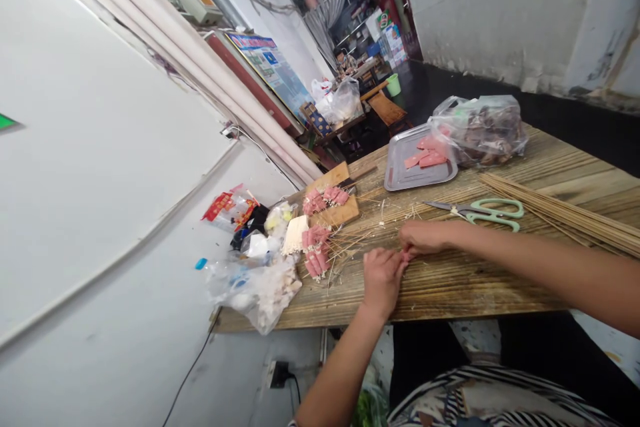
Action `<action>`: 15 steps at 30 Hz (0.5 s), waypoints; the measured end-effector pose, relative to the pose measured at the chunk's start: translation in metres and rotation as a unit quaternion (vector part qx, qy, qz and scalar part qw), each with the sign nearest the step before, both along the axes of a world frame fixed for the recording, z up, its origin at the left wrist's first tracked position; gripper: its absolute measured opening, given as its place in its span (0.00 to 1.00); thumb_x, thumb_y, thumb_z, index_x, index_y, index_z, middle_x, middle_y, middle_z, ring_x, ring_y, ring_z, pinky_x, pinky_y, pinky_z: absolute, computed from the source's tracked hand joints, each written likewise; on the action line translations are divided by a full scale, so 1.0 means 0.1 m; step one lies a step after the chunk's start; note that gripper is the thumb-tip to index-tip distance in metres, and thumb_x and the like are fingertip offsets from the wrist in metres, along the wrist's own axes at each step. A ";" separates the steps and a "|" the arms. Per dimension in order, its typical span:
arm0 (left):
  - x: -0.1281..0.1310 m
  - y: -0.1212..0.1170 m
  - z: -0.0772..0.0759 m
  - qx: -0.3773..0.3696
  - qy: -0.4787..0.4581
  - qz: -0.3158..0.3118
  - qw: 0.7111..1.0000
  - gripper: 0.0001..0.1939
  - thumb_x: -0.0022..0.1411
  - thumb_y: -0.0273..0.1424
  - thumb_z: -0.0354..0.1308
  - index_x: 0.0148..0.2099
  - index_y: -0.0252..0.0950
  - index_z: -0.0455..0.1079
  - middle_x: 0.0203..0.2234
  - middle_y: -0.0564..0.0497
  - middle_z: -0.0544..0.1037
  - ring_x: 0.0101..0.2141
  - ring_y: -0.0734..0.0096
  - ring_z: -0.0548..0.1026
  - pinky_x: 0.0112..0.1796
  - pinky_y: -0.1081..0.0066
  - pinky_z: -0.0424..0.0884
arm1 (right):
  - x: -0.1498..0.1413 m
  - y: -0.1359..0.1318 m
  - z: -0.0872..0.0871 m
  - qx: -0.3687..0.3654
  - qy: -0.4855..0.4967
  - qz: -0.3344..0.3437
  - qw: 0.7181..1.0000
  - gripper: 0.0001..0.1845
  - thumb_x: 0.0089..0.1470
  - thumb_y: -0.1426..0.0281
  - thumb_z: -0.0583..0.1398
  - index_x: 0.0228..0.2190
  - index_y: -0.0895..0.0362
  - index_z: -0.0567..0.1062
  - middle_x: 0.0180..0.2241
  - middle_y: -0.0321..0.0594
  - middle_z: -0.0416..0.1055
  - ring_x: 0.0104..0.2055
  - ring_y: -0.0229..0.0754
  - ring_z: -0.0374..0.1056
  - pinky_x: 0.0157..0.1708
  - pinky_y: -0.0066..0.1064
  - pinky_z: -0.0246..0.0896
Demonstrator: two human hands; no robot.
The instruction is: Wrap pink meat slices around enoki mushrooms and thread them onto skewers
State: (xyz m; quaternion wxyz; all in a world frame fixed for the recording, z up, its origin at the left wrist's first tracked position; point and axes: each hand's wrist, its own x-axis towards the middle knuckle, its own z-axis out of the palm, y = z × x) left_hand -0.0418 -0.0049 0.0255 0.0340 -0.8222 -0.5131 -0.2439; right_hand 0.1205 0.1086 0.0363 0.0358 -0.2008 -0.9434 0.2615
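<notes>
Close together over the wooden table [450,293], both my hands have their fingers closed on a small pink meat slice [407,256]. My left hand [383,277] pinches it from the left. From the right, my right hand [423,238] grips its other side; most of the slice is hidden by the fingers. Just beyond my right forearm lie scissors [495,211] with pale green handles. Left of my hands are finished-looking rolls of pink meat on skewers [317,252], beside a block of white enoki mushrooms [295,235].
More meat rolls [325,199] rest on a wooden cutting board [345,213]. A metal tray [395,173] holds pink slices, next to a plastic bag [493,127] with dark contents. Bamboo skewers [575,210] lie at right. Plastic bags [260,287] crowd the left end by the wall.
</notes>
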 end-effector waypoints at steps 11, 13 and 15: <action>-0.01 0.11 -0.04 -0.075 -0.012 0.011 0.997 0.07 0.61 0.34 0.62 0.40 0.39 0.78 0.32 0.49 0.82 0.34 0.64 0.75 0.38 0.66 0.66 | -0.01 0.10 0.03 -0.061 -0.045 -0.016 0.997 0.11 0.46 0.66 0.64 0.30 0.60 0.82 0.19 0.36 0.70 0.22 0.32 0.56 0.23 0.25 0.46; 0.00 0.11 -0.03 -0.076 -0.002 0.008 0.997 0.07 0.63 0.33 0.59 0.40 0.39 0.79 0.31 0.49 0.82 0.33 0.65 0.74 0.37 0.67 0.65 | -0.01 0.11 0.05 -0.063 -0.050 -0.018 0.997 0.10 0.45 0.67 0.65 0.30 0.59 0.82 0.20 0.35 0.70 0.22 0.32 0.57 0.23 0.24 0.47; 0.00 0.13 -0.03 -0.078 0.001 -0.003 0.997 0.09 0.65 0.33 0.57 0.39 0.40 0.79 0.30 0.49 0.82 0.31 0.66 0.74 0.36 0.68 0.64 | 0.00 0.09 0.06 -0.051 -0.044 -0.028 0.997 0.10 0.46 0.67 0.65 0.32 0.59 0.81 0.22 0.34 0.71 0.23 0.32 0.58 0.24 0.24 0.48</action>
